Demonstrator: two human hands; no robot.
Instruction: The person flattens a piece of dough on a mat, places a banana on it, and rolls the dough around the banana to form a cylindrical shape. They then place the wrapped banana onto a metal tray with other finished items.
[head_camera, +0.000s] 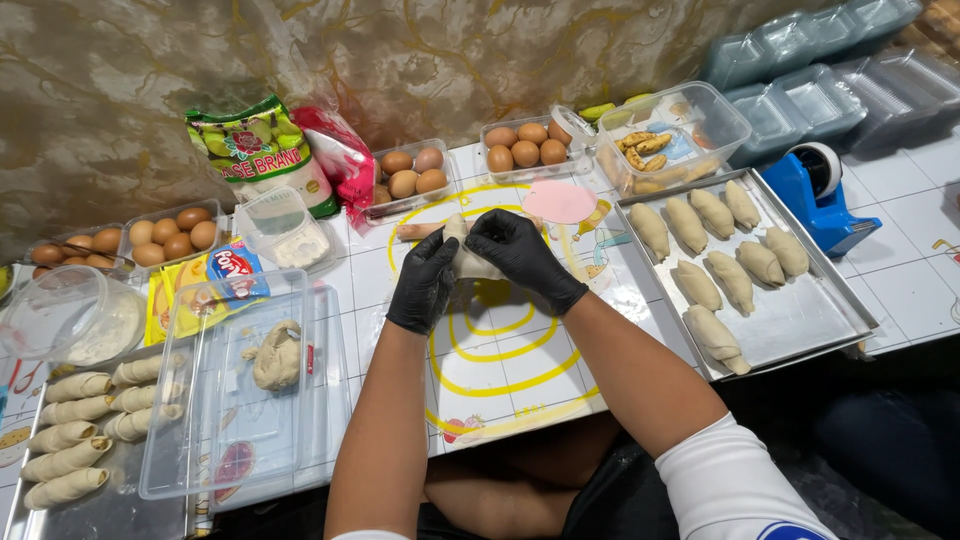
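Left hand (424, 283): black-gloved, fingers curled around the dough piece (470, 262).
Right hand (522, 255): gloved, fingers closed over the same dough.
Dough piece: held above the counter (900, 270), centre.
Tray (790, 325): right, carrying shaped pastries (696, 285).
Eggs (525, 145): far side.

We see the scene under bright, even light from overhead, with soft, short shadows. The black-gloved left hand (424, 280) and black-gloved right hand (520, 255) show a faint sheen and cast only a weak shadow on the white mat with yellow rings (500, 360) beneath them. Right of the hands, the flat silver metal tray (800, 320) gives off a dull glare. Left of the hands, the clear plastic lidded box (240, 420) catches pale reflections. Focus is sharp around the hands; the edges bend outward, and the area below the forearms falls dark.
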